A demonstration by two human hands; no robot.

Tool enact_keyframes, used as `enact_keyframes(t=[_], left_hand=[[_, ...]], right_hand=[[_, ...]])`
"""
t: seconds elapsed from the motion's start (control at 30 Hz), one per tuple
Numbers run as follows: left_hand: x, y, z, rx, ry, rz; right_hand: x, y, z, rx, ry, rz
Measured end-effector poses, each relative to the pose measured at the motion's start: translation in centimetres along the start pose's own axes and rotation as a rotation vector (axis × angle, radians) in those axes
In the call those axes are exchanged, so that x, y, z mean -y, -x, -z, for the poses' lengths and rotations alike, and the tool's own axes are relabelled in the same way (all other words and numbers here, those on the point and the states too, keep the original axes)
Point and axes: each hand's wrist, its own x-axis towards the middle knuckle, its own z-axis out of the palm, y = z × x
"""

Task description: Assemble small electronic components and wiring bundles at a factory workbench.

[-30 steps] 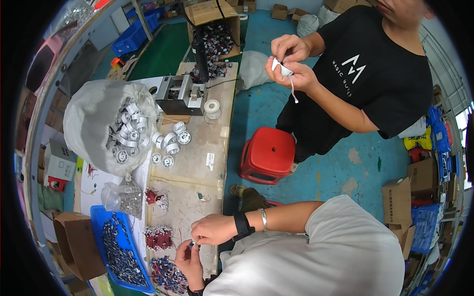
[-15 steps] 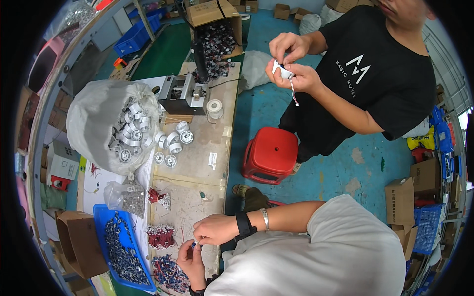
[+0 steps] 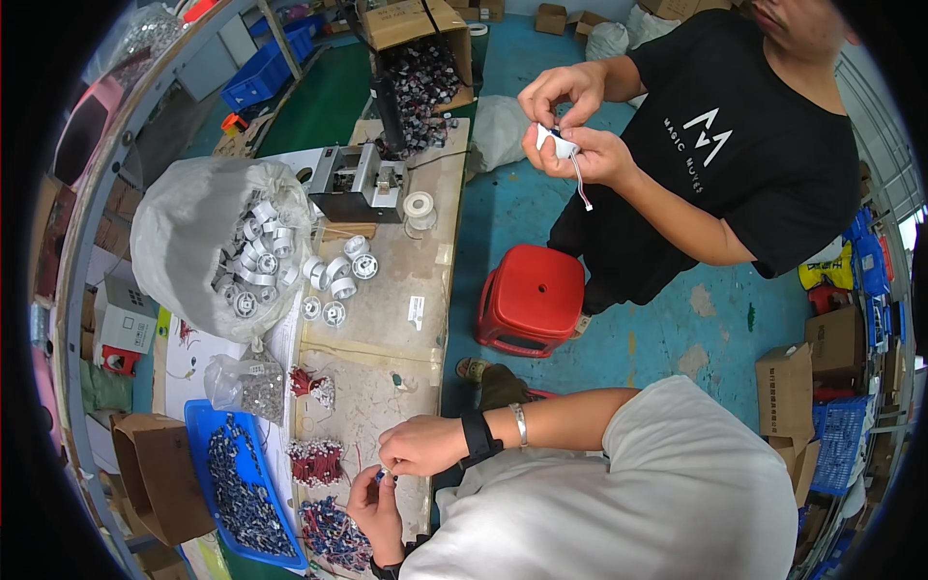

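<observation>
Over the front of the bench, my left hand (image 3: 378, 517) pinches a small blue-and-black part (image 3: 388, 477) between thumb and finger. My right hand (image 3: 425, 446), with a black band and a silver bracelet at its wrist, closes its fingertips on the same part from above. Its exact kind is too small to make out. Just left of my hands lie a bundle of dark red wires (image 3: 316, 462) with white ends and a heap of blue parts with red wires (image 3: 335, 534). A blue tray (image 3: 199, 425) of many small blue-and-silver parts stands farther left.
Opposite, a co-worker (image 3: 744, 145) in black holds a white round part (image 3: 559, 145) with a dangling cable. A red stool (image 3: 532, 290) stands between us. Farther along the bench are a sack (image 3: 179, 232) of white wheel-like parts, a metal machine (image 3: 353, 184) and a carton (image 3: 406, 27) of dark parts.
My hands stay nearly in place, still pinching the small part. The co-worker's hands shift slightly, and the cable under the white part hangs a little farther right.
</observation>
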Motion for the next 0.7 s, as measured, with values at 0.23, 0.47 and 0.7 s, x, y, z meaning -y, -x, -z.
enact_keyframes(t=[0.23,0.47,0.7], left_hand=[[-0.1,0.2,0.0,-0.004,0.016,0.023],[-0.1,-0.4,-0.3,0.01,0.02,0.008],[0.1,0.3,0.4,-0.07,-0.011,0.017]], right_hand=[[0.1,0.0,-0.1,0.002,-0.003,0.004],[-0.3,0.0,0.3,-0.008,-0.014,-0.006],[-0.6,-0.2,-0.7,0.043,0.017,0.063]])
